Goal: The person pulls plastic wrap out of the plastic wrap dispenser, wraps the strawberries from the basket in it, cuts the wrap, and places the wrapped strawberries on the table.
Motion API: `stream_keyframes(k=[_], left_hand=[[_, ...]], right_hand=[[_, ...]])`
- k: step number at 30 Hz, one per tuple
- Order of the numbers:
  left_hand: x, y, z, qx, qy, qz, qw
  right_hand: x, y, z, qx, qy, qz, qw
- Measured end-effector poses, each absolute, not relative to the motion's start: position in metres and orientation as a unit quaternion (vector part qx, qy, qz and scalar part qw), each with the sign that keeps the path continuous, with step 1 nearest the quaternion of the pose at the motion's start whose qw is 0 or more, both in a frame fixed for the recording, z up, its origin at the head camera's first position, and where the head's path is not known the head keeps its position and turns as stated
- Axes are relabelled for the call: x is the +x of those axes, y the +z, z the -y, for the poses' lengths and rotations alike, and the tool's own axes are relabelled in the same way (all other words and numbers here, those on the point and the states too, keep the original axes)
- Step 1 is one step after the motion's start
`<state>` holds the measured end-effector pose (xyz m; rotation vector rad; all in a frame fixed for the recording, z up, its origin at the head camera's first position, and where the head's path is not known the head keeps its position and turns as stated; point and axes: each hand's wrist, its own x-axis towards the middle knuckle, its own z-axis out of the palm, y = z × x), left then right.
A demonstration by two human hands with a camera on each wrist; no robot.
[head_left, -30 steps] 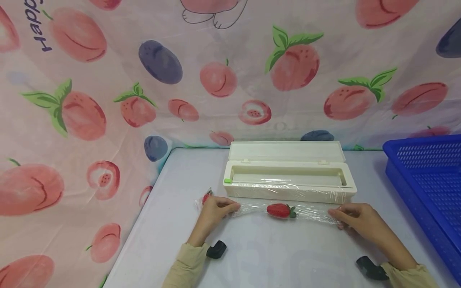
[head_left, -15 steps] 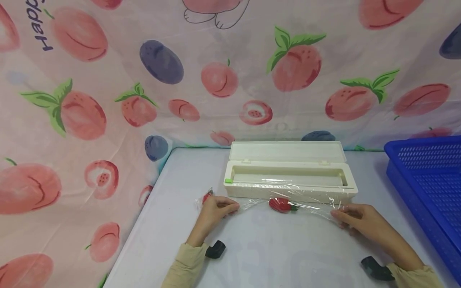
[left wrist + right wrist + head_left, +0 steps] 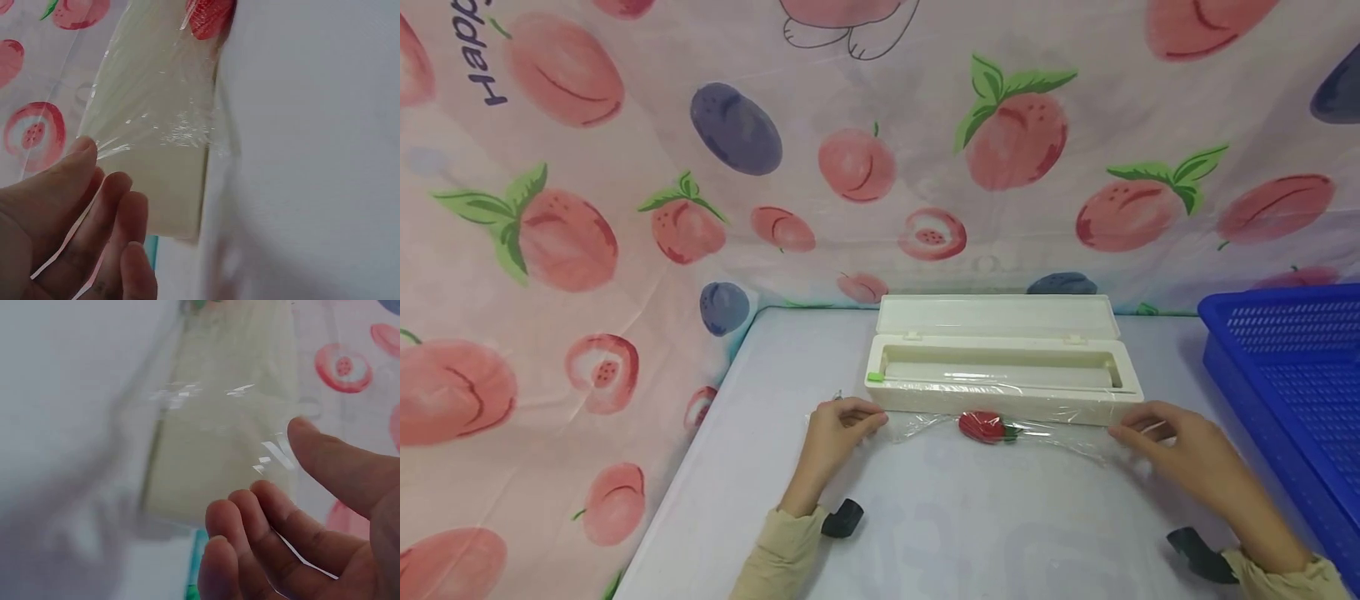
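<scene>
A red strawberry (image 3: 981, 426) with green leaves lies at the front of an opened white cling film box (image 3: 1097, 408), under clear plastic wrap (image 3: 1060, 442) drawn out from the box. My left hand (image 3: 831, 437) is at the wrap's left end; in the left wrist view the film's creases run to the thumb tip, and thumb and fingers look slightly parted. My right hand (image 3: 1187, 458) hovers at the box's front right corner, thumb apart from the fingers, with nothing between them. In the right wrist view the film (image 3: 215, 406) lies beside its fingertips. A second strawberry is hidden behind the left hand.
A blue perforated basket (image 3: 1277, 408) stands at the right edge of the white table (image 3: 962, 533). A fruit-print cloth (image 3: 820, 108) hangs behind and at the left. The box's lid (image 3: 996, 317) leans back near that cloth.
My right hand has let go of the wrap's right end and moved right and slightly up. The left hand has shifted a little left. The strawberry and film have moved slightly toward the box.
</scene>
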<state>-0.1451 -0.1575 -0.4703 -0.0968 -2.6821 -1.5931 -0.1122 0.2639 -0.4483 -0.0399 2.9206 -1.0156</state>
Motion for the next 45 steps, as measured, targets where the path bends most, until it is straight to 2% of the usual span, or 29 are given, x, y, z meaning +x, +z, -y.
stream_keyframes(k=[11, 21, 25, 30, 37, 45], left_hand=[[-0.149, -0.449, 0.153, -0.045, -0.501, 0.856, 0.123], [-0.158, -0.449, 0.147, -0.067, -0.472, 0.861, 0.176], [-0.164, -0.450, 0.146, -0.072, -0.480, 0.858, 0.167], [-0.171, -0.454, 0.144, -0.069, -0.492, 0.860, 0.122], [-0.177, -0.458, 0.144, -0.088, -0.508, 0.854, 0.076], [-0.180, -0.462, 0.147, -0.106, -0.473, 0.871, 0.078]], right_hand=[[-0.118, -0.427, -0.236, -0.058, -0.331, -0.940, -0.065], [-0.127, -0.414, -0.199, -0.108, -0.361, -0.925, -0.040], [-0.131, -0.411, -0.186, -0.131, -0.378, -0.916, -0.034], [-0.135, -0.408, -0.170, -0.155, -0.394, -0.905, -0.038], [-0.143, -0.405, -0.145, -0.176, -0.397, -0.901, -0.010], [-0.152, -0.403, -0.118, -0.208, -0.398, -0.893, 0.004]])
